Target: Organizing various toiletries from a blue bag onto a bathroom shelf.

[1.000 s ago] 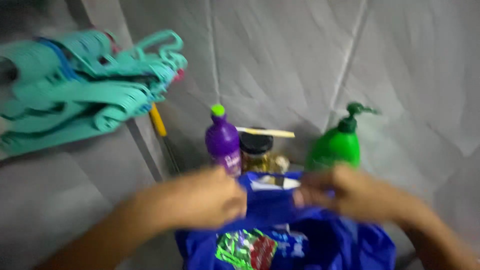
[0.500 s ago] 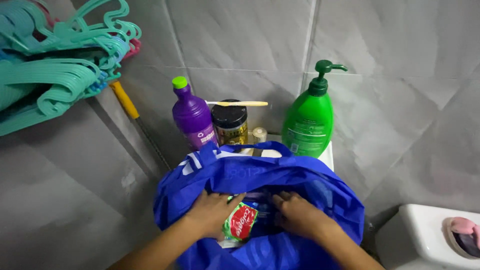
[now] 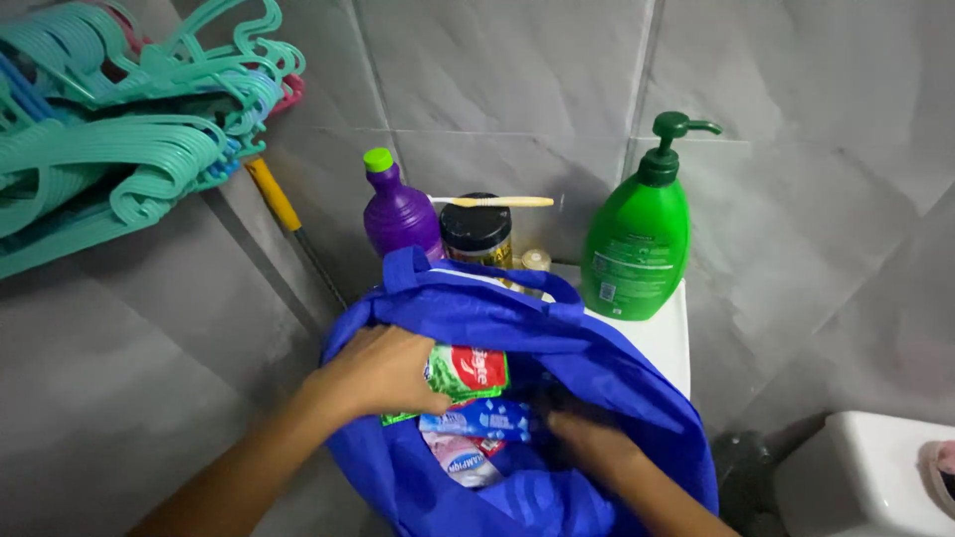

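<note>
My left hand (image 3: 383, 373) is curled over the near edge of a glossy green and red toothpaste box (image 3: 460, 371), fingers closed on the crinkly cardboard, inside the mouth of a soft blue fabric bag (image 3: 597, 368). My right hand (image 3: 582, 438) is pushed deeper into the bag, half swallowed by the shadowed folds, and I cannot tell whether it is open or closed on anything. Just below the box lies a flat blue sachet (image 3: 479, 420), shiny like foil, and under that a paler pink and white packet (image 3: 460, 459), both loose among the bag's slack cloth. The bag slumps against a smooth white surface (image 3: 659, 338), its looped handle (image 3: 418, 267) standing up at the back. Behind it, against grey marbled wall tiles (image 3: 497, 80), stands a rounded purple plastic bottle (image 3: 400, 211) with a lime green cap, then a squat dark-lidded jar (image 3: 477, 231) with a pale wooden-looking toothbrush (image 3: 494, 201) lying flat across its lid, and a plump green pump bottle (image 3: 637, 239) with a curved spout. On the upper left hangs a thick bundle of teal plastic hangers (image 3: 129, 129), thin and looped, with a yellow-handled pole (image 3: 274, 194) leaning beneath them. At the lower right sits the glossy white corner of a toilet tank (image 3: 856, 477).
</note>
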